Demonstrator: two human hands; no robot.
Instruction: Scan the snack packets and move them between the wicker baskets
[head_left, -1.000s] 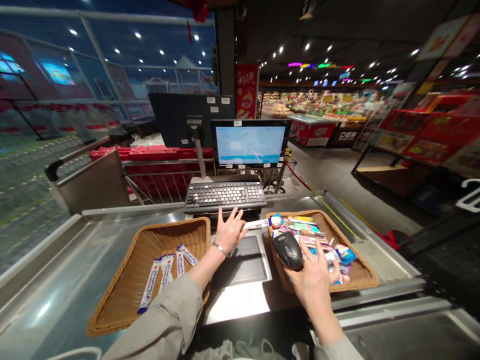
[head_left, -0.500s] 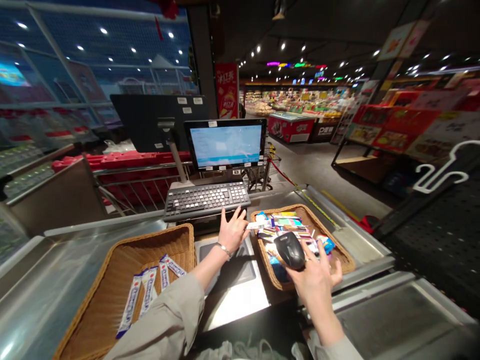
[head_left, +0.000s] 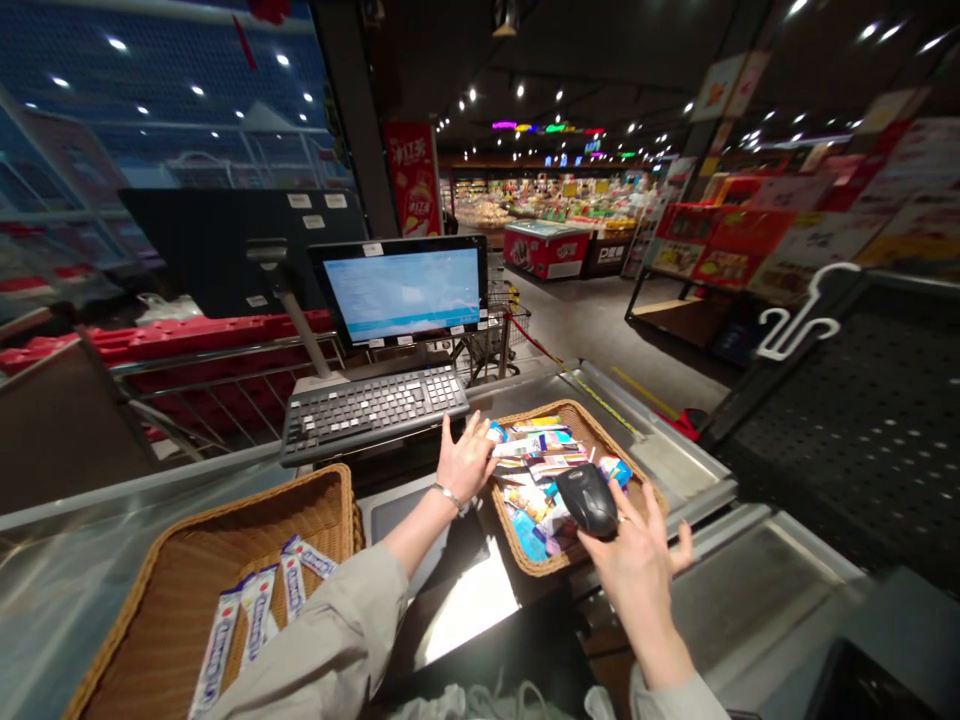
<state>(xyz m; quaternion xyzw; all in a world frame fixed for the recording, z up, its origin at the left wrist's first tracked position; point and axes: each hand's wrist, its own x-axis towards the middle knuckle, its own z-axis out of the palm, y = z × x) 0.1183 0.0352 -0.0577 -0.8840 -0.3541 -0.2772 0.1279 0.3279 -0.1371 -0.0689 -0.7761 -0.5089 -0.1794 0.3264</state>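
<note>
My left hand (head_left: pixel 466 462) pinches a wrapped snack bar (head_left: pixel 519 447) by its left end, over the far left part of the right wicker basket (head_left: pixel 517 552). My right hand (head_left: pixel 637 555) grips a black handheld barcode scanner (head_left: pixel 589 498), held above the same basket with its rounded head towards the bar. Beneath both lie several colourful packaged snacks (head_left: pixel 536 500), partly covered by the scanner. To the left, a second wicker basket (head_left: pixel 161 580) holds several white-and-blue wrapped bars (head_left: pixel 259 605); my left sleeve hides part of it.
A black keyboard (head_left: pixel 375 408) stands beyond my left hand, below a lit monitor (head_left: pixel 405 290). Metal counter edges (head_left: pixel 679 485) run along the right. A white hanger (head_left: pixel 799 325) hangs on a dark perforated panel (head_left: pixel 885 400). Behind the counter are shopping carts (head_left: pixel 487 345).
The view has turned to the right, so the counter, baskets and monitor sit further left in the picture. Both hands keep their hold on the snack bar and the scanner.
</note>
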